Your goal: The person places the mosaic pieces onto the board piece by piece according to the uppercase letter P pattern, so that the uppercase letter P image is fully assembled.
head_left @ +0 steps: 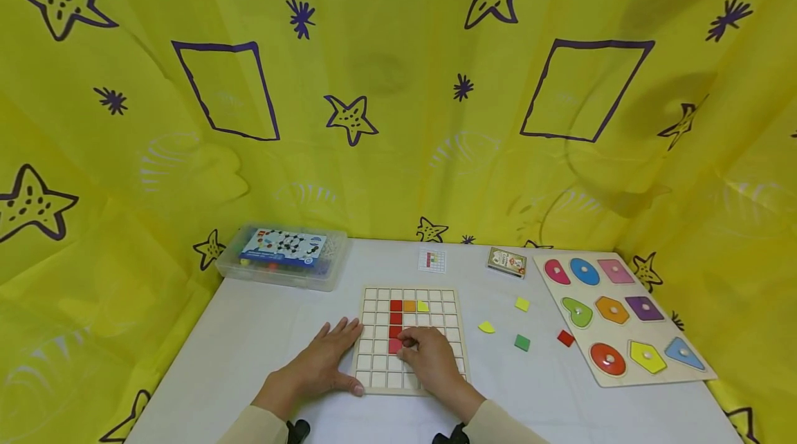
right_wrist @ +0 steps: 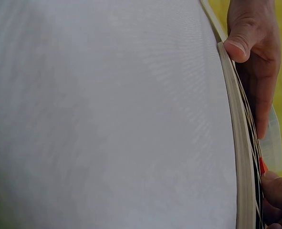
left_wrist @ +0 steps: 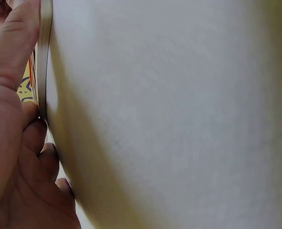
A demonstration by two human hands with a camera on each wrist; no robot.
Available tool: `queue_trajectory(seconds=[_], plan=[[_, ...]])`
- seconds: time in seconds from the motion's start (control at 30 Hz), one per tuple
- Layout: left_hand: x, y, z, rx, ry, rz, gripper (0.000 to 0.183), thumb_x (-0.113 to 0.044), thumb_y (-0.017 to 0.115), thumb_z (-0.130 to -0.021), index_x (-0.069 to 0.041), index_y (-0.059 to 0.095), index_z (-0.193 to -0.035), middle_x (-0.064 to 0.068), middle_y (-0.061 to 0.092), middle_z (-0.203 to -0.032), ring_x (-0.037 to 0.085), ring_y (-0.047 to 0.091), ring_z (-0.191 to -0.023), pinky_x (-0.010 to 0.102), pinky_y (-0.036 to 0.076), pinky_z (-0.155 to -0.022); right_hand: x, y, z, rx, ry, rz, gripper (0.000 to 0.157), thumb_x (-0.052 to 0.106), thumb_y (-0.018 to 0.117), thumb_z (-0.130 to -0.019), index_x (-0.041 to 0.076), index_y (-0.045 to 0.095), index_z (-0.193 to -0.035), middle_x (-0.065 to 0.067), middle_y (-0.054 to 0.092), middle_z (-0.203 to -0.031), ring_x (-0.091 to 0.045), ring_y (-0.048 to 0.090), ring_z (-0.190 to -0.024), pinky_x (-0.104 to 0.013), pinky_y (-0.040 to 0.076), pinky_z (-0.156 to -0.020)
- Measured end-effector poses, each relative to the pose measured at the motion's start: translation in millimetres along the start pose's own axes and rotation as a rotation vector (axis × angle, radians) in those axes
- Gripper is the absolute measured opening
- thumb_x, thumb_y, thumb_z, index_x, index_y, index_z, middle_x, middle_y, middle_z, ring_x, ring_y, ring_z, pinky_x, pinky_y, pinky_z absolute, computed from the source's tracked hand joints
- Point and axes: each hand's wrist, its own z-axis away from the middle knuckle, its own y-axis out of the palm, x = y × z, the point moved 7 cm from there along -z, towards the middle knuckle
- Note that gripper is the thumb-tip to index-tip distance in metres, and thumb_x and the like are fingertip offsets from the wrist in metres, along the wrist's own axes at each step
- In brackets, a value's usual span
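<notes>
A square wooden grid board (head_left: 381, 389) lies on the table with my left hand (head_left: 320, 361) at its left edge. The left fingers are spread, and the thumb touches the lower left corner. My right hand (head_left: 432, 361) reaches over the board, thumb and forefinger pinching at the edge of a pinkish-red square tile (head_left: 395, 346). That tile ends a column of red tiles (head_left: 396, 318). An orange tile (head_left: 409, 306) and a yellow piece (head_left: 423, 306) continue the top row rightward. The right wrist view shows my right fingertips right beside a red-orange edge (right_wrist: 262, 166).
Right of the board lie a yellow quarter-round piece (head_left: 486, 327), a yellow square (head_left: 521, 304), a green square (head_left: 522, 342) and a red square (head_left: 565, 338). Farther right is a shape puzzle (head_left: 613, 319). Behind stand a pattern card (head_left: 432, 261), a small card box (head_left: 507, 262) and a clear case (head_left: 324, 278).
</notes>
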Motion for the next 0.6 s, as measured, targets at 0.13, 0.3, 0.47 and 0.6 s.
queue_trajectory(seconds=[0.13,0.3,0.47,0.6], plan=[[-0.6,-0.1,0.0,0.001,-0.005,0.007,0.12,-0.056,0.09,-0.07,-0.001,0.036,-0.163,0.017,0.033,-0.171,0.041,0.021,-0.162,0.062,0.011,-0.132,1.5,-0.3,0.4,-0.001,-0.006,0.017,0.02,0.007,0.085,-0.083,0.01,0.08,-0.102,0.007,0.072,-0.087,-0.01,0.059,-0.085,-0.026,0.049,-0.073],[-0.6,-0.1,-0.1,0.001,-0.005,0.01,0.12,-0.055,0.09,-0.07,-0.001,0.036,-0.163,0.018,0.033,-0.171,0.041,0.021,-0.162,0.062,0.011,-0.132,2.7,-1.3,0.5,-0.012,-0.014,0.024,0.021,0.006,0.085,-0.082,0.009,0.08,-0.103,0.007,0.072,-0.086,-0.01,0.06,-0.085,-0.026,0.05,-0.073],[0.5,0.8,-0.4,0.002,-0.014,0.011,0.12,-0.056,0.09,-0.07,-0.002,0.036,-0.163,0.017,0.032,-0.171,0.04,0.021,-0.162,0.062,0.011,-0.132,2.3,-1.1,0.5,-0.013,-0.011,0.023,0.022,0.006,0.085,-0.082,0.01,0.081,-0.103,0.007,0.072,-0.087,-0.011,0.06,-0.085,-0.027,0.05,-0.074],[0.5,0.8,-0.6,0.003,-0.014,0.015,0.12,-0.056,0.091,-0.07,-0.002,0.037,-0.163,0.017,0.033,-0.171,0.04,0.021,-0.162,0.063,0.011,-0.132,1.2,-0.9,0.6,-0.006,-0.003,0.01,0.022,0.006,0.085,-0.082,0.01,0.08,-0.103,0.007,0.072,-0.087,-0.011,0.06,-0.085,-0.026,0.05,-0.074]])
